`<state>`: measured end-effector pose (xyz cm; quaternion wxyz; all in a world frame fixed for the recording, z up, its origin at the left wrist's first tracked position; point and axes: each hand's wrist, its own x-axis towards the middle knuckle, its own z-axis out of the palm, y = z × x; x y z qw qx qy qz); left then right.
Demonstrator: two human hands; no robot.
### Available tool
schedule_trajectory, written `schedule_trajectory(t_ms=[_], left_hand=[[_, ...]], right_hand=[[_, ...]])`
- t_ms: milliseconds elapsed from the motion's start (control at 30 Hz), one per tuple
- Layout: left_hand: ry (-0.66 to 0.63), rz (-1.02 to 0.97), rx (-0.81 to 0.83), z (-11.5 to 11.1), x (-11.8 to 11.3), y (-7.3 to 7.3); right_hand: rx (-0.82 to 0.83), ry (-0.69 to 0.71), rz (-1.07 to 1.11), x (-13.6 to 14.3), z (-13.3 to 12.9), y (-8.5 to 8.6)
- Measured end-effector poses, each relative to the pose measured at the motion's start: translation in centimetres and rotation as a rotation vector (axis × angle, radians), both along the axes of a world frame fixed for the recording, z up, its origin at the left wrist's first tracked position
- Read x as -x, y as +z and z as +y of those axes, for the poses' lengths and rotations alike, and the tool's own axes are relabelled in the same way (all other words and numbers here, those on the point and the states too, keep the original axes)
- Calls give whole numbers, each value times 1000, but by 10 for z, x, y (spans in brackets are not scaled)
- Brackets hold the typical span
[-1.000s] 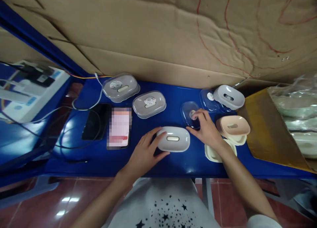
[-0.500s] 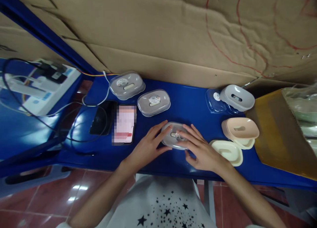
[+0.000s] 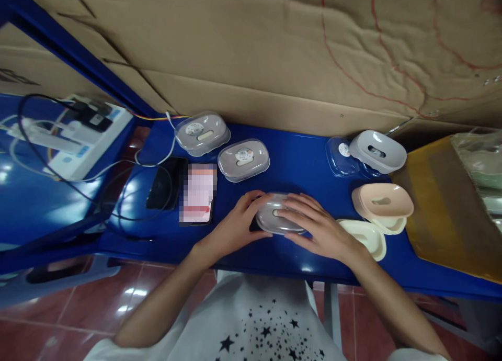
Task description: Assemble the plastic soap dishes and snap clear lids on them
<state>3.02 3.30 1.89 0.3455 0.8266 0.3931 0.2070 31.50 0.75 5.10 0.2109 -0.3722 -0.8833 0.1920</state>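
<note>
A grey oval soap box (image 3: 270, 220) with a clear lid lies on the blue table in front of me. My left hand (image 3: 241, 220) grips its left end, thumb at the near edge and fingers at the far edge. Over its right end curves my right hand (image 3: 317, 225), with fingers lying across the lid and thumb at the near side. These fingers hide most of the lid's label. Beyond them sit two more lidded grey soap boxes, one nearer (image 3: 254, 170) and one farther back (image 3: 196, 144), each with a round sticker.
Right of my hands are a cream soap dish (image 3: 378, 243), a peach dish (image 3: 392, 199), a grey dish (image 3: 386, 157) and clear lids (image 3: 339, 159). A cardboard box (image 3: 443, 209) stands beside them. Leftward lie a phone (image 3: 198, 193), a black device (image 3: 164, 185), cables and a power strip (image 3: 88, 146).
My right hand has slid left and flattened over the lid, covering the label, and its thumb has come in against the near side. My left fingers have bent around the left end.
</note>
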Motion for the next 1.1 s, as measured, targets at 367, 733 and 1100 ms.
schedule_trajectory(t_ms=[367, 733, 1100], left_hand=[[-25, 27, -75, -2, 0, -2], [-7, -9, -26, -5, -1, -9], [107, 94, -311, -6, -18, 10]], right_hand=[[-118, -10, -154, 13, -12, -13], [-146, -42, -220, 4, -22, -18], [-170, -176, -264, 10, 10, -13]])
